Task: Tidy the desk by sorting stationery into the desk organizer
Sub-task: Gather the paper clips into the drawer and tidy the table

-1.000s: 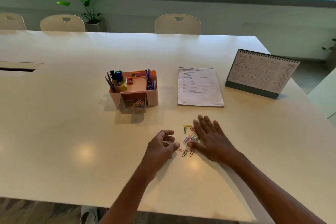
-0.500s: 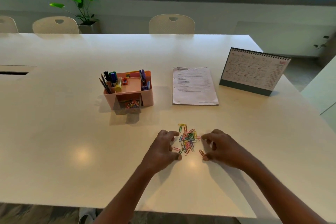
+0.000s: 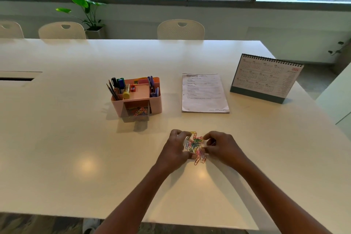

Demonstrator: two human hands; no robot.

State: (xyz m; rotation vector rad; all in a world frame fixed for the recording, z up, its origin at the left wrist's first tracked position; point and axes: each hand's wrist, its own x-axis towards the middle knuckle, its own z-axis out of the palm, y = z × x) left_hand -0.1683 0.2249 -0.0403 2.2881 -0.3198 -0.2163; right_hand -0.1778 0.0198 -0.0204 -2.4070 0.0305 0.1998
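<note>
Desk organizer (image 3: 136, 99): pink, beyond the hands; front drawer apparently pulled out to receive.
Left hand (image 3: 175, 150): fingers curled round the heap's left edge, likely corralling.
Paper clips (image 3: 195, 146): coloured heap on the desk (image 3: 76, 148), between both hands.
Right hand (image 3: 222, 148): curled round the right edge; whether any clip is lifted is unclear.

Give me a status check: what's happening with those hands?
Left hand and right hand both curled round the paper clips. Pile on table, not lifted. Nothing between it and organizer.
</note>
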